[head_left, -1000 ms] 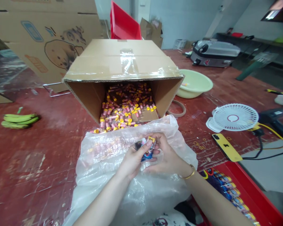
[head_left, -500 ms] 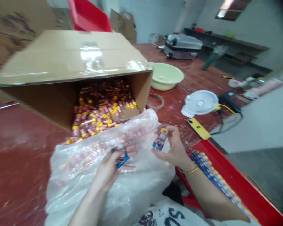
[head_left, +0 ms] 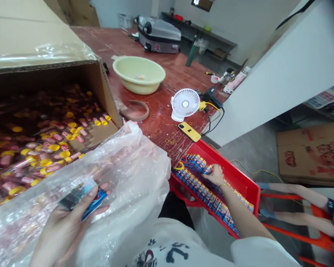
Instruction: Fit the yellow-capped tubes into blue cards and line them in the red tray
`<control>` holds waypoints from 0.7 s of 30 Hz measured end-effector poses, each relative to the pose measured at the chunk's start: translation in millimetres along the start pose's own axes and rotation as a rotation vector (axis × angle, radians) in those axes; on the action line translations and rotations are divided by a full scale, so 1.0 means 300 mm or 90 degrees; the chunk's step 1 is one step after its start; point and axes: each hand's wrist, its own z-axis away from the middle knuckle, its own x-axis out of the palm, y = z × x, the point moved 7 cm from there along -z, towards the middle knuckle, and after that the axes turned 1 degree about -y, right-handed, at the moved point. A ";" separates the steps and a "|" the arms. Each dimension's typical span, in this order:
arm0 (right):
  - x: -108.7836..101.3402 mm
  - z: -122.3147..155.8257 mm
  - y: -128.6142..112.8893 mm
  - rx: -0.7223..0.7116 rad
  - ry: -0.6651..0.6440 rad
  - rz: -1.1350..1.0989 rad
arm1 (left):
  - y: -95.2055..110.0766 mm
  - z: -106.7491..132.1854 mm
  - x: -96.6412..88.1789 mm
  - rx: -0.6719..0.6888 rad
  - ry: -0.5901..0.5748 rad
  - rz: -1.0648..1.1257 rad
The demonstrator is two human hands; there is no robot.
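Observation:
My left hand (head_left: 69, 226) is closed around some flat, dark and blue printed film sleeves (head_left: 96, 202), held over the clear plastic bag (head_left: 139, 174). My right hand (head_left: 216, 176) reaches into a red crate (head_left: 246, 183) at the right. Its fingers are closed on a small blue-labelled tube at the end of a row; the hand partly hides it. Rows of yellow-capped tubes with blue labels (head_left: 208, 194) line the crate. Left of the bag, an open cardboard box (head_left: 107, 92) holds many pink tubes with yellow caps (head_left: 54, 148).
On the red-brown table stand a pale green basin (head_left: 139, 83), a roll of tape (head_left: 136, 111), a white fan (head_left: 185, 104), a yellow phone (head_left: 189, 131) and a grey suitcase (head_left: 158, 35). Another person's legs (head_left: 300, 220) show at right, near flattened cartons (head_left: 311, 152).
My right hand has moved from above the bag into the red crate with the tube it held. The view has turned right. My left hand still holds the sleeves.

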 end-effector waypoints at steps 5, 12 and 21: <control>0.003 -0.024 -0.026 -0.025 -0.005 0.039 | 0.010 -0.025 -0.023 0.032 0.030 0.021; -0.096 0.133 -0.524 -0.411 0.086 -0.062 | 0.001 -0.007 -0.022 0.071 -0.012 0.095; 0.168 0.516 -1.807 -0.844 -0.306 -0.303 | 0.034 0.041 -0.091 0.127 -0.060 0.076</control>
